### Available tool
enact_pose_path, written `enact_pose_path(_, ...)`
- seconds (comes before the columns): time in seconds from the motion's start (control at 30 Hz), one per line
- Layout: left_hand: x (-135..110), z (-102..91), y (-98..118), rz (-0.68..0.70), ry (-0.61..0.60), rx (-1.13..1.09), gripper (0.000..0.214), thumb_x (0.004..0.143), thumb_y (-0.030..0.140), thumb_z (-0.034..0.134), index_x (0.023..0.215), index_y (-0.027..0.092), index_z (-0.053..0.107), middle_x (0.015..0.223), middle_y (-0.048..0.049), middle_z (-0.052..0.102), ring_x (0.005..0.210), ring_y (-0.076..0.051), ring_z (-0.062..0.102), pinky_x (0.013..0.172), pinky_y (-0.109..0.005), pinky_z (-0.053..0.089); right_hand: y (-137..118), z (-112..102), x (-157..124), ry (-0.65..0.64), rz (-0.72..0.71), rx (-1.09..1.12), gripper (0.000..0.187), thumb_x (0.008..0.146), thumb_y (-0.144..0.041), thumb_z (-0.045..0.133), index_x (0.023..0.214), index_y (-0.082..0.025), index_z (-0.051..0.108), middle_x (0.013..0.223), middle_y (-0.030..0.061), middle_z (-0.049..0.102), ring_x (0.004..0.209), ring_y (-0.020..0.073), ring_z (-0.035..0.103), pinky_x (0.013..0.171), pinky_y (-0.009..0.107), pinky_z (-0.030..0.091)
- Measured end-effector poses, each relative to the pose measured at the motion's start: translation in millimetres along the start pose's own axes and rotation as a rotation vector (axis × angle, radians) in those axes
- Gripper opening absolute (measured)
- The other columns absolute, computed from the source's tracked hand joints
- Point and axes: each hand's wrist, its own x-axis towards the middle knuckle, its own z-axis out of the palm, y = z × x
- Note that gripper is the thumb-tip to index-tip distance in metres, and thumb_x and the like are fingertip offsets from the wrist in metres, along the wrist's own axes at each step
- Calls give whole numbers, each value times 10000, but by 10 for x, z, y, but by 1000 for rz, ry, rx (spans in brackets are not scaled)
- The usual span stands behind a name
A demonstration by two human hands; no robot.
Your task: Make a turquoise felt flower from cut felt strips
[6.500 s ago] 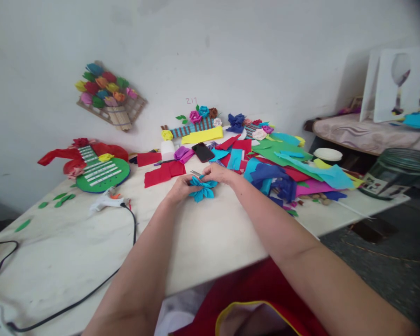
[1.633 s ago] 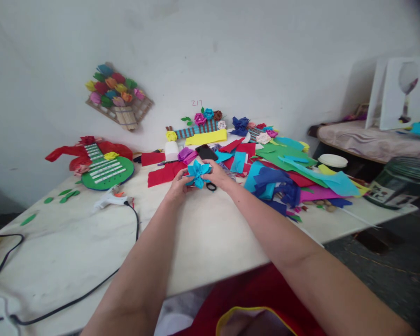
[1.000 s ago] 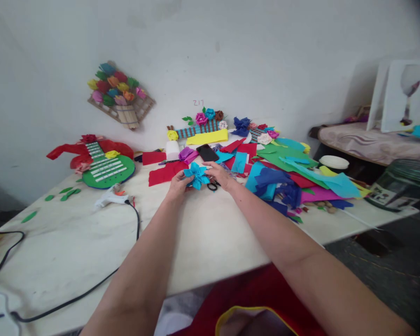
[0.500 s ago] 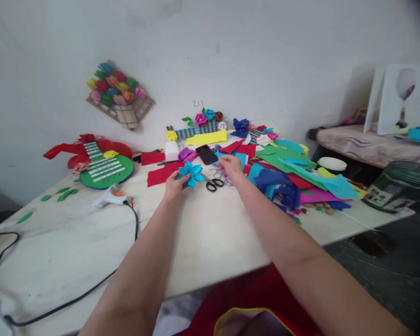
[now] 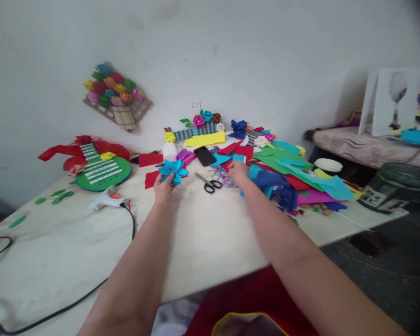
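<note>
A light-blue paper flower [image 5: 174, 171] with pointed petals is pinched in the fingers of my left hand [image 5: 164, 186], just over the table. My right hand [image 5: 238, 172] is closed at the edge of the paper pile; whatever its fingers hold, if anything, is hidden. Close beside it lie a tangle of thin purple-white strips [image 5: 223, 176] and a small blue paper piece [image 5: 238, 158]. Between my hands rest scissors [image 5: 210, 185] with black handles, blades partly spread. Behind them is a black phone [image 5: 205, 156].
At left are a white glue gun [image 5: 107, 198] with a black cord and a green-and-red paper guitar [image 5: 103, 170]. Coloured paper sheets [image 5: 283, 161] pile up at right, before a glass jar [image 5: 394, 186]. A yellow paper roll [image 5: 205, 139] lies near the wall.
My left hand has shifted left with the blue flower, away from the scissors. My right hand has moved right, from beside the phone to the paper pile's edge.
</note>
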Motion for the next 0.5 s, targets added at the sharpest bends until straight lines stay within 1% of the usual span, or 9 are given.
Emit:
enact_pose_path(0.1,6,-8,9,-9,1,-11,332,506,274,741,776,190,567,708,19,609,591,-96,564,593,-251,477,53,-20,44,3,45,-20,264,701,-154,502,888,-187,685,957,84,669,912,227,608,759,296,456)
enact_pose_path(0.2,33,-32,24,-7,36,-54,323,500,250,736,767,196,563,716,24,608,588,-87,555,586,-240,477,93,-32,80,21,91,-29,284,722,-175,503,950,-183,671,1004,104,654,937,238,605,765,304,456)
enact_pose_path(0.3,86,-80,32,4,86,-96,305,501,225,713,765,200,563,679,36,590,551,-80,533,557,-236,474,82,-22,70,-20,107,-94,293,734,-224,518,985,-179,661,1034,125,641,970,255,592,769,333,456)
enact_pose_path(0.37,115,-107,33,3,99,-108,306,502,216,700,775,200,564,673,37,588,536,-82,528,539,-236,470,46,0,37,-88,84,-150,307,727,-244,535,1002,-181,655,1050,124,636,987,256,584,775,345,452)
enact_pose_path(0.43,125,-119,37,4,102,-112,298,510,213,688,780,201,562,673,39,588,536,-85,533,539,-241,472,-3,25,-7,-158,25,-207,309,717,-246,549,1001,-188,656,1070,120,631,1006,252,573,789,347,442)
enact_pose_path(0.5,118,-119,44,1,106,-109,281,524,209,675,779,201,557,669,41,588,539,-87,538,542,-243,475,-52,47,-52,-174,-50,-275,283,725,-258,545,970,-188,670,1057,128,637,1030,255,555,806,354,428)
